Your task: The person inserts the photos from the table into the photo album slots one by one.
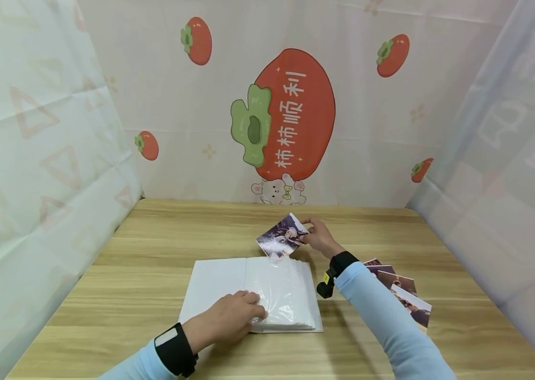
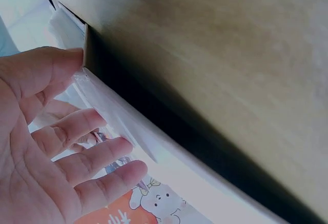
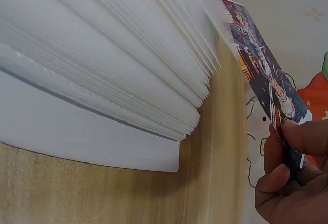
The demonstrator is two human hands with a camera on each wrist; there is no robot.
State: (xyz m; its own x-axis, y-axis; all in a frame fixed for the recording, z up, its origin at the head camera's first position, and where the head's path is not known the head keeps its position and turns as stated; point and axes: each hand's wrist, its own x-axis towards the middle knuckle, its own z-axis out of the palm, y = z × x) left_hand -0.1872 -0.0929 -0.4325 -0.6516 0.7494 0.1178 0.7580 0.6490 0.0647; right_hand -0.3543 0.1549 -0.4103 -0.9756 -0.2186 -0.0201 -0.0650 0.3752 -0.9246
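Note:
A white photo album (image 1: 217,282) lies spread on the table, its clear plastic pocket page (image 1: 274,295) facing up. My left hand (image 1: 231,315) rests on the album near its bottom edge, thumb at the edge and fingers extended over the page in the left wrist view (image 2: 97,172). With thumb and fingers, my right hand (image 1: 321,237) pinches a photo print (image 1: 280,236) by its right corner, above the album's far edge. The print is tilted, and its lower corner overlaps the top of the clear pocket. In the right wrist view, the print (image 3: 266,80) stands beside the fanned pages (image 3: 128,70).
Several more photo prints (image 1: 412,303) lie overlapping on the wooden table (image 1: 153,232) to the right, partly hidden under my right forearm. A printed cloth (image 1: 353,121) hangs behind the table, and more cloth walls stand at both sides.

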